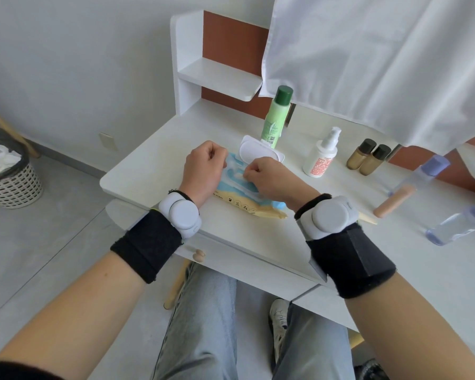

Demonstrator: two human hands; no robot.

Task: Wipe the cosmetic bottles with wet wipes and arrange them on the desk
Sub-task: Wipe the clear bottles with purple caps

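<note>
Head view, mid-frame: we've barely begun; right hand (270,176) fingers pinch a wipe (238,176) from the open pack (232,186), left hand (203,165) fingers curl against it, grip unclear; green bottle (276,116) and others rightward await wiping

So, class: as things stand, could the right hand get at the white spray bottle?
Probably yes. The right hand is near the white spray bottle, with only bare desk between them. It is pinching a wet wipe at the wipes pack, though, so it would need to let go first.
</note>
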